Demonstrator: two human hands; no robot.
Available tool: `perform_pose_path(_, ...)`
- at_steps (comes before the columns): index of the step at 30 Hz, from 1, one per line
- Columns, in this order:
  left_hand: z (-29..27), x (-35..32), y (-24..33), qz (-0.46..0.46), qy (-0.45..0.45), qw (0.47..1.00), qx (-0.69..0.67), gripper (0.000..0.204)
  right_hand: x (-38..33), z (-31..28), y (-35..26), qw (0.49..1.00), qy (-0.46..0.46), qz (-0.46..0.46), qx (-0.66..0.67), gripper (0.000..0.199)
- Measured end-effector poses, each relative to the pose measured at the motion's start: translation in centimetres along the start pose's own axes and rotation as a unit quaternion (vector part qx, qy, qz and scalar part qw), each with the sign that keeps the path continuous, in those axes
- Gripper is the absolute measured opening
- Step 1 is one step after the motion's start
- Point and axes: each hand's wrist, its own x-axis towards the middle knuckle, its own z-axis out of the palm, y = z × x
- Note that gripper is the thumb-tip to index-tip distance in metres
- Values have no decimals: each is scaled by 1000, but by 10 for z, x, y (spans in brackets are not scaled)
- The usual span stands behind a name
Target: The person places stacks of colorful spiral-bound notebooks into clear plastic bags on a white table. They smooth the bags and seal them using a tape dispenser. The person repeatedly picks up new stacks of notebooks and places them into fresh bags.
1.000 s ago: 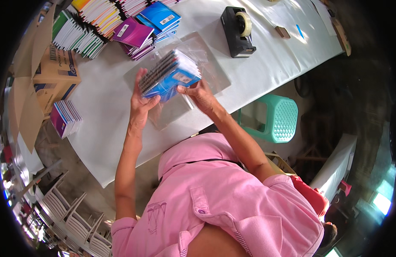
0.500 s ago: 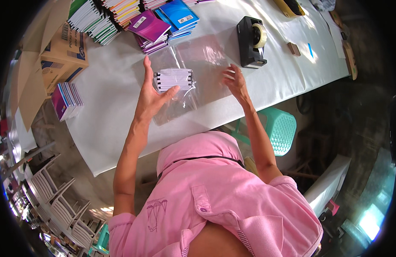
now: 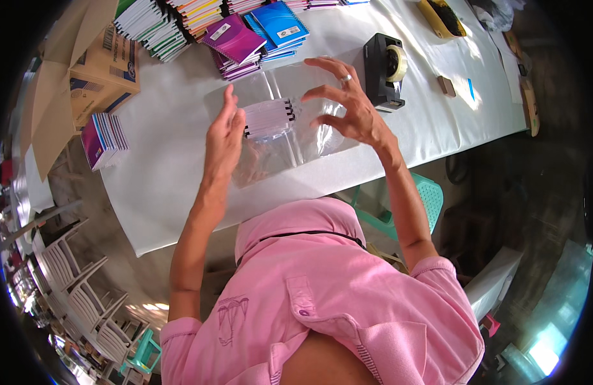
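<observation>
A small stack of spiral notebooks (image 3: 269,120) rests on a sheet of clear plastic (image 3: 270,168) spread on the table. White page edges and black spiral bindings show at its ends. My left hand (image 3: 224,141) stands at the left end of the stack, fingers extended upward and thumb beside it; whether it touches the stack I cannot tell. Over the right part of the plastic, my right hand (image 3: 355,110) hovers with curved, spread fingers and nothing in them. A ring is on one of its fingers.
A black tape dispenser (image 3: 381,74) stands right of my right hand. Purple notebooks (image 3: 235,38), blue notebooks (image 3: 278,29) and taller piles line the far side. At the left are a cardboard box (image 3: 107,77) and another notebook stack (image 3: 105,141). A green stool (image 3: 428,196) stands below the table edge.
My right hand has come left and up over the plastic, its fingers spreading. My left thumb has drawn back from over the stack to its left end. The stack sits slightly more tilted.
</observation>
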Motion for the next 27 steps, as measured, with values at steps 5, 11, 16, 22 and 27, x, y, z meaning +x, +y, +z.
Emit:
perform_pose_path(5, -37, -16, -29, 65, 27, 986, -151, 59, -41, 43, 23, 973, 76, 84, 201, 53)
perform_pose_path(11, -21, -15, -83, 232, -25, 960, 158, 53, -49, 87, 32, 987, 12, 82, 134, 55)
perform_pose_path(16, -20, 4, -70, 287, -37, 921, 260, 55, -43, 96, 29, 987, 27, 79, 137, 50)
perform_pose_path(22, -23, 12, -56, 298, -31, 924, 237, 56, -30, 85, 27, 988, 39, 64, 135, 43)
perform_pose_path(27, -29, 3, -73, 297, -32, 927, 228, 52, -41, 91, 31, 987, 43, 78, 133, 44)
